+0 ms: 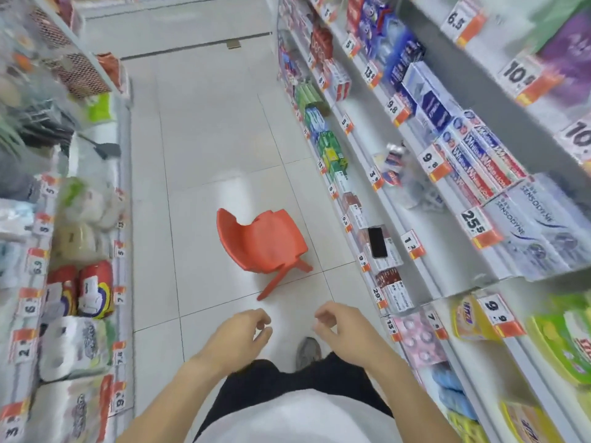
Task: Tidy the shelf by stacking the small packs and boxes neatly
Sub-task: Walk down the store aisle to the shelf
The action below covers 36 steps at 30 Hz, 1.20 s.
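Hands low over aisle floor: left grip (238,335) and right grip (343,327) loosely curled, holding nothing (mid-approach, likely). Loose packs (395,167) jumbled at shelf (412,251) front edge, untouched.

The person wears a white top (287,420), black shorts (287,382) and a grey shoe (307,351), forearms bare.

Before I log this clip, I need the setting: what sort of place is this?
Most likely a shop aisle: shelves on both sides carry price tags, boxed toothpaste and toilet-paper packs.
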### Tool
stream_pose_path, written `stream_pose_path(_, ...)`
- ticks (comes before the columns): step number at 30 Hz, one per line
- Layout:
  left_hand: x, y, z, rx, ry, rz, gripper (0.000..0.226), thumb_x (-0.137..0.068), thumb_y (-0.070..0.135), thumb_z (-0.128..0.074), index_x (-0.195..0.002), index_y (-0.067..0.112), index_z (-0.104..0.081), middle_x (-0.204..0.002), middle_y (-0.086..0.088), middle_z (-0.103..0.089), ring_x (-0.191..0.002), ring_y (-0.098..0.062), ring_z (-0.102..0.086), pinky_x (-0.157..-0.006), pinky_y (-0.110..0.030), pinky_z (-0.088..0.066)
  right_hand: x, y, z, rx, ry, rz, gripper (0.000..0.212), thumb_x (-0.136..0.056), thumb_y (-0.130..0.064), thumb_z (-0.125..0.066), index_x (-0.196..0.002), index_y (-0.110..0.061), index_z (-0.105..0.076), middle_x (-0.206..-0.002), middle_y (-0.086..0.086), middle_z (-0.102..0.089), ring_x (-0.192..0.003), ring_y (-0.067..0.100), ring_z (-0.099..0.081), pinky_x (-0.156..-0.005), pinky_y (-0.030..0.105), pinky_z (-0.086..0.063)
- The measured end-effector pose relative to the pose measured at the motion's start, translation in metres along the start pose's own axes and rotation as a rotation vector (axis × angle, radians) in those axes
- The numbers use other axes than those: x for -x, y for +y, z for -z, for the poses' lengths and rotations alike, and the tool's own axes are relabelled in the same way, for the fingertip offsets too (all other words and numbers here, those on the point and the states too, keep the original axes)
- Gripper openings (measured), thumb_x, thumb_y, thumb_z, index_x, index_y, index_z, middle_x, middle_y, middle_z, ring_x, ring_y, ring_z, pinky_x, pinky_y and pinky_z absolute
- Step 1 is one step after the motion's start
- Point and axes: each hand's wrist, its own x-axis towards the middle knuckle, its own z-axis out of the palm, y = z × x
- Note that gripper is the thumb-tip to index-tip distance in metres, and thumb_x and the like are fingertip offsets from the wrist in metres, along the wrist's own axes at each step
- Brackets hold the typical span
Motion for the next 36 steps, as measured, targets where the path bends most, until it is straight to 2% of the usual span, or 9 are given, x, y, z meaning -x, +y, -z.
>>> stream_pose_path(4, -0.075, 0.012, 0.049, 0.019, 0.005, -0.015, 0.028, -0.093, 0.042, -0.046, -0.113, 0.028, -0.061, -0.105, 0.016, -0.065, -0.09, -0.003, -0.058, -0.079, -0.02, -0.046, -0.077, -0.022, 0.068, 0.009, 0.026, -0.003, 0.027, -0.093, -0.037, -0.059, -0.117, -0.024, -0.064, -0.108, -0.011, -0.066, -0.1, 0.004, -0.061, -0.094, 0.027, -0.051)
stream_pose_path(7, -0.135, 0.02, 0.082, 0.033, -0.008, -0.078, 0.02, -0.092, 0.041, -0.047, -0.102, 0.032, -0.061, -0.095, 0.019, -0.065, -0.085, -0.006, -0.06, -0.079, -0.026, -0.05, -0.129, -0.035, 0.107, -0.014, 0.061, -0.009, 0.024, -0.093, -0.036, -0.06, -0.115, -0.027, -0.064, -0.107, -0.012, -0.065, -0.099, 0.002, -0.06, -0.093, 0.026, -0.05)
stream_pose_path(9, -0.179, 0.025, 0.103, 0.009, -0.04, -0.123, 0.013, -0.091, 0.038, -0.048, -0.088, 0.031, -0.058, -0.084, 0.017, -0.063, -0.077, -0.009, -0.059, -0.074, -0.031, -0.05, -0.158, -0.041, 0.127, -0.03, 0.082, -0.026, 0.023, -0.094, -0.035, -0.059, -0.115, -0.027, -0.063, -0.108, -0.012, -0.064, -0.1, 0.002, -0.06, -0.093, 0.024, -0.049)
stream_pose_path(11, -0.221, 0.03, 0.125, -0.037, -0.064, -0.16, 0.016, -0.092, 0.038, -0.049, -0.082, 0.027, -0.055, -0.078, 0.012, -0.061, -0.07, -0.013, -0.057, -0.066, -0.032, -0.047, -0.181, -0.047, 0.147, -0.044, 0.096, -0.055, 0.023, -0.095, -0.035, -0.058, -0.116, -0.027, -0.063, -0.108, -0.013, -0.064, -0.1, 0.002, -0.06, -0.091, 0.022, -0.048)
stream_pose_path(14, -0.274, 0.05, 0.16, -0.05, -0.099, -0.197, 0.024, -0.092, 0.042, -0.047, -0.095, 0.024, -0.063, -0.084, 0.01, -0.068, -0.073, -0.012, -0.062, -0.066, -0.029, -0.048, -0.199, -0.05, 0.173, -0.088, 0.128, -0.105, 0.023, -0.096, -0.038, -0.058, -0.115, -0.027, -0.062, -0.107, -0.015, -0.063, -0.1, -0.001, -0.059, -0.088, 0.015, -0.045)
stream_pose_path(20, -0.378, 0.103, 0.202, -0.124, -0.123, -0.313, 0.022, -0.092, 0.035, -0.047, -0.101, 0.025, -0.064, -0.093, 0.012, -0.067, -0.092, -0.012, -0.062, -0.079, -0.028, -0.049, -0.241, -0.028, 0.226, -0.16, 0.185, -0.211, 0.026, -0.095, -0.042, -0.057, -0.117, -0.03, -0.062, -0.108, -0.017, -0.063, -0.099, -0.002, -0.059, -0.084, 0.012, -0.045)
stream_pose_path(28, -0.494, 0.172, 0.219, -0.102, -0.138, -0.29, 0.026, -0.094, 0.036, -0.048, -0.113, 0.023, -0.062, -0.103, 0.012, -0.065, -0.087, -0.009, -0.059, -0.079, -0.023, -0.048, -0.327, 0.011, 0.323, -0.14, 0.137, -0.212, 0.026, -0.095, -0.037, -0.057, -0.117, -0.026, -0.063, -0.106, -0.011, -0.066, -0.098, 0.004, -0.061, -0.09, 0.021, -0.05)
stream_pose_path(30, -0.517, 0.185, 0.225, -0.082, -0.119, -0.284, 0.027, -0.095, 0.037, -0.047, -0.115, 0.024, -0.061, -0.106, 0.011, -0.065, -0.09, -0.01, -0.061, -0.08, -0.022, -0.047, -0.347, 0.013, 0.349, -0.141, 0.123, -0.211, 0.026, -0.094, -0.04, -0.058, -0.116, -0.028, -0.063, -0.106, -0.013, -0.066, -0.098, 0.002, -0.061, -0.092, 0.024, -0.051)
stream_pose_path(36, -0.57, 0.203, 0.254, -0.053, 0.0, -0.326, 0.031, -0.095, 0.038, -0.048, -0.119, 0.024, -0.062, -0.109, 0.01, -0.066, -0.091, -0.008, -0.064, -0.082, -0.023, -0.051, -0.399, 0.007, 0.393, -0.104, 0.074, -0.209, 0.024, -0.094, -0.042, -0.058, -0.116, -0.033, -0.062, -0.106, -0.016, -0.066, -0.097, -0.001, -0.062, -0.089, 0.022, -0.052)
